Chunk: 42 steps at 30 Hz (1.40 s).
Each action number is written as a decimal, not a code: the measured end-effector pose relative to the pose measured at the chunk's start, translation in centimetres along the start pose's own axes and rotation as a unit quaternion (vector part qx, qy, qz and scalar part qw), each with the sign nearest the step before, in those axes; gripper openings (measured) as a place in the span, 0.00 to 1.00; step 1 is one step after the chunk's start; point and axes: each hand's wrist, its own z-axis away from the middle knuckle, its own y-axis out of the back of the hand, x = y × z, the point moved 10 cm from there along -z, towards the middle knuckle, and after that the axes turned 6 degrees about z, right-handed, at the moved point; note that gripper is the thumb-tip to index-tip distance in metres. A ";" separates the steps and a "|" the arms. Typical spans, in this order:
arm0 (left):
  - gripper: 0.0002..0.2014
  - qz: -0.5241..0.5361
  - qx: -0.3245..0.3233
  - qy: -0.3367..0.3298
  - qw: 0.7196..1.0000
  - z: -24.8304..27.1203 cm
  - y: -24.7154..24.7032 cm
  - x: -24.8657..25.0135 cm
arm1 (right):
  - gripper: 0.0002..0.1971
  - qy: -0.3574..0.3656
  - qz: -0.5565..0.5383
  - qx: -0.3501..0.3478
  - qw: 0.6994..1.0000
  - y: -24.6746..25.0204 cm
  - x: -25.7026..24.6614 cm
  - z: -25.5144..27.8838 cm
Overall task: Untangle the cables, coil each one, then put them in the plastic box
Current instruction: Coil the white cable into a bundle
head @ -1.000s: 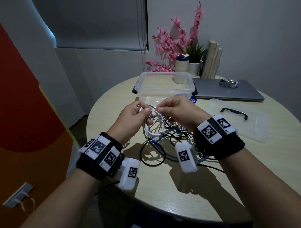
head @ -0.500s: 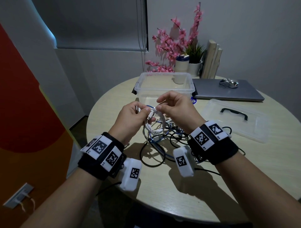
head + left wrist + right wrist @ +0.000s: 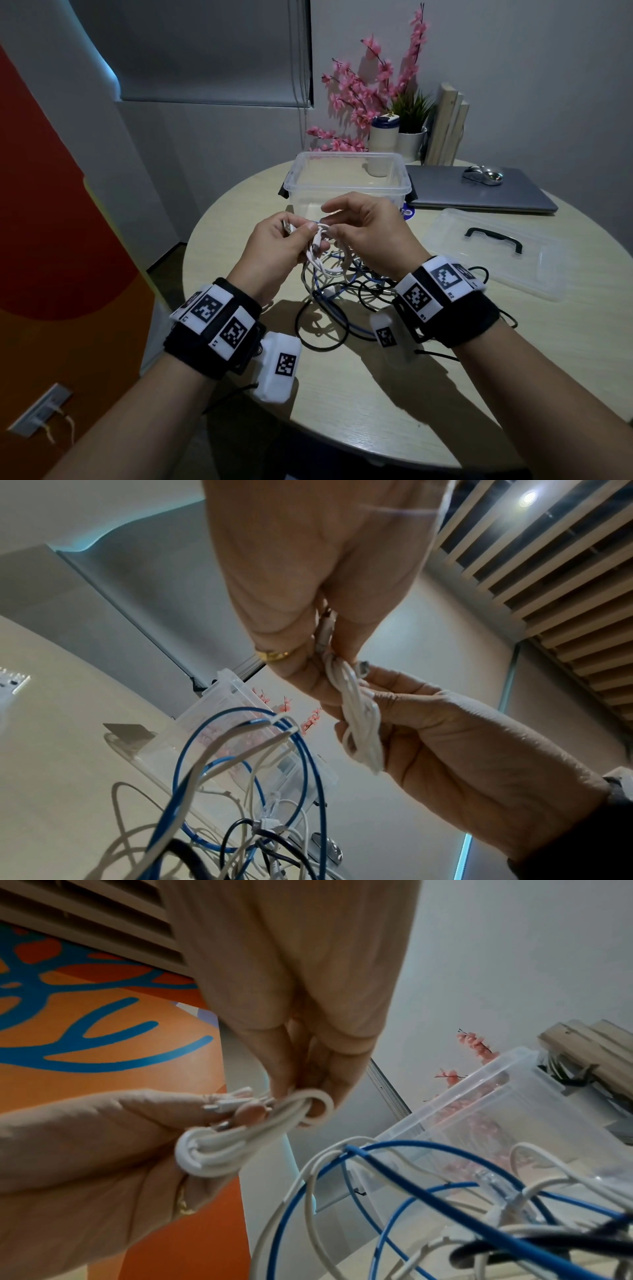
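One white cable (image 3: 240,1139), nearly coiled, is pinched between left hand (image 3: 274,246) and right hand (image 3: 370,236) at frame centre; tangle (image 3: 342,301) remains below; plastic box (image 3: 349,178) holds no cables.

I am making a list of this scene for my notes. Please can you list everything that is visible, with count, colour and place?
white cable bundle: one, white, held above the table between both hands
tangled cables: several, blue, black and white, on the table under the hands
plastic box: one, clear, open, behind the tangle
box lid: one, clear with black handle, right of the tangle
laptop: one, grey, closed, far right
mouse: one, silver, on the laptop
blossom branches: pink, at the back
potted plant: one, green, white pot
round table: one, light wood
left hand: grip on the bundle
right hand: pinches the bundle's loop
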 end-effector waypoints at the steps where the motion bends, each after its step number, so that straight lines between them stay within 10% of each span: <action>1: 0.02 0.000 -0.005 0.001 1.000 0.1 -0.1 0.1 | 0.09 -0.010 0.002 0.001 1.000 0.2 0.2 -0.1; 12: 0.08 0.097 -0.066 0.064 0.991 0.8 -1.3 -1.0 | 0.03 -0.087 -0.051 -0.045 0.994 0.4 2.0 0.0; 29: 0.13 -0.046 0.028 -0.004 0.999 -0.8 2.0 0.0 | 0.03 -0.073 -0.035 -0.167 0.983 -2.8 0.2 1.5; 36: 0.09 -0.077 0.076 -0.045 0.993 -0.4 2.6 0.5 | 0.02 -0.087 -0.001 -0.133 0.987 -2.7 1.2 1.1; 42: 0.10 -0.174 -0.017 -0.084 0.981 0.2 0.4 0.9 | 0.05 -0.112 -0.002 -0.095 0.989 -2.1 1.9 0.7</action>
